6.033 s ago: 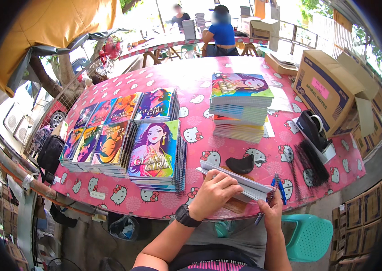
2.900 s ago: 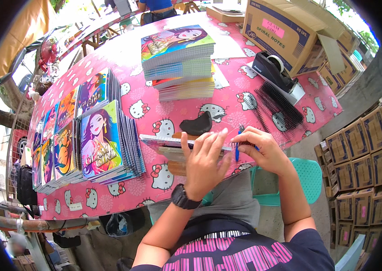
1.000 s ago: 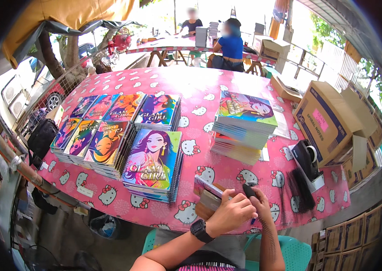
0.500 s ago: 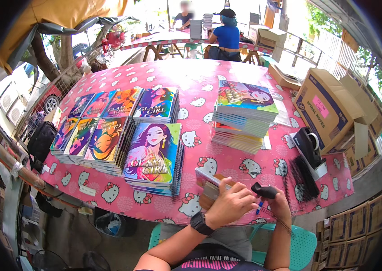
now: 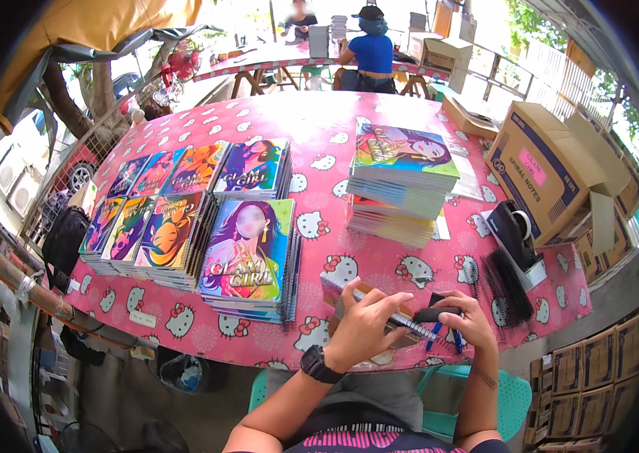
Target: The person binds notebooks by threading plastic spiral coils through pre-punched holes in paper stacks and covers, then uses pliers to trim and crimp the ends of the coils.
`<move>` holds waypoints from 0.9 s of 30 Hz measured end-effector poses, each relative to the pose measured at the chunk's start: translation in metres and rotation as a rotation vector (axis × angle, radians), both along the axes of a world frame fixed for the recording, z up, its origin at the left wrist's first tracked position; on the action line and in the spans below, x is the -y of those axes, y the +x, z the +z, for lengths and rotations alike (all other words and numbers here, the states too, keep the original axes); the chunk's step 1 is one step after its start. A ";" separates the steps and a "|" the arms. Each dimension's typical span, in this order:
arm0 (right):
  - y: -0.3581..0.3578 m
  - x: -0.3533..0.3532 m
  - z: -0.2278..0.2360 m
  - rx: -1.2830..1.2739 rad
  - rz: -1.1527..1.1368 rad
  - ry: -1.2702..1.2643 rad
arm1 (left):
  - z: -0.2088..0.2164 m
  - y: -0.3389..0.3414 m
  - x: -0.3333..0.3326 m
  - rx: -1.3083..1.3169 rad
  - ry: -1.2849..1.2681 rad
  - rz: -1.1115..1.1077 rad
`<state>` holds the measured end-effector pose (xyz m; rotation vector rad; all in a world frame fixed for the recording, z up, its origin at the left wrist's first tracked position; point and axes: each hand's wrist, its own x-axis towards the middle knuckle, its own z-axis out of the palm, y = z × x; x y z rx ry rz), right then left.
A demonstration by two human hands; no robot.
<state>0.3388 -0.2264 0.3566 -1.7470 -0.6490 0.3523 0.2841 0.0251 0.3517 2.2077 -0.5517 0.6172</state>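
My left hand (image 5: pixel 368 325) grips a spiral notebook (image 5: pixel 408 323) near the table's front edge, its wire-like coil edge facing right. The fingers spread over the cover and partly hide it. Closed around a hand tool (image 5: pixel 438 313) with a dark rounded part and blue handles, my right hand (image 5: pixel 472 321) holds it at the coil's right end; the tool's exact kind is hard to make out. Left of my hands stands a pile of notebooks with a glossy illustrated cover (image 5: pixel 247 253). Ahead is a taller notebook stack (image 5: pixel 402 170), its layers turned slightly unevenly.
Several more notebook stacks (image 5: pixel 176 174) fill the table's left side. Loose black binding coils (image 5: pixel 506 291) lie right of my hands, beside a black device (image 5: pixel 512 226). An open cardboard box (image 5: pixel 538 174) stands at the right edge. Two people sit at a farther table (image 5: pixel 259 57).
The notebook has turned so its coil edge shows, and the tool has come up to the coil's end. My left hand has shifted slightly left. The view has moved a little.
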 end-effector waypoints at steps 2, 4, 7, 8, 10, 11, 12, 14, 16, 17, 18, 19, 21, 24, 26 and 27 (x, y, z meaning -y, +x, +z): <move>-0.007 -0.002 0.005 -0.130 0.086 0.333 | -0.004 0.001 -0.001 -0.002 -0.015 -0.007; -0.004 -0.011 0.014 -0.036 0.095 0.097 | -0.002 0.003 -0.002 -0.012 -0.005 -0.006; 0.009 -0.009 0.006 -0.012 0.036 -0.010 | 0.003 0.003 -0.006 -0.041 0.039 0.002; 0.007 -0.011 0.009 -0.034 0.077 0.139 | 0.001 0.005 -0.012 -0.040 0.039 0.012; -0.002 -0.025 0.026 -0.071 0.283 0.441 | 0.000 0.007 -0.016 -0.057 0.051 0.008; 0.002 -0.023 0.024 -0.055 0.199 0.242 | 0.003 0.008 -0.015 -0.068 0.047 -0.005; 0.009 -0.019 0.017 -0.041 0.114 0.044 | 0.006 0.008 -0.014 -0.079 0.044 -0.018; 0.021 -0.015 0.001 0.142 -0.024 -0.266 | 0.005 0.007 -0.016 -0.070 0.053 -0.018; 0.007 -0.026 0.017 -0.034 0.165 0.174 | 0.003 0.008 -0.020 -0.062 0.059 -0.025; -0.001 -0.030 0.021 -0.132 0.253 0.396 | 0.002 0.007 -0.021 -0.065 0.064 -0.033; 0.002 -0.033 0.015 -0.087 0.255 0.294 | 0.002 0.007 -0.022 -0.073 0.057 -0.026; 0.006 -0.029 0.008 -0.045 0.155 0.141 | 0.005 0.009 -0.020 -0.079 0.049 -0.039; 0.021 -0.021 -0.005 0.043 -0.024 -0.160 | 0.007 0.009 -0.021 -0.080 0.066 -0.040; 0.010 -0.034 0.011 0.001 0.185 0.177 | 0.007 0.011 -0.031 -0.106 0.083 -0.012; 0.009 -0.035 0.003 -0.063 0.164 0.128 | 0.009 0.014 -0.032 -0.054 0.092 0.001; 0.017 -0.033 0.000 -0.100 0.102 -0.055 | 0.008 0.013 -0.032 -0.028 0.097 0.007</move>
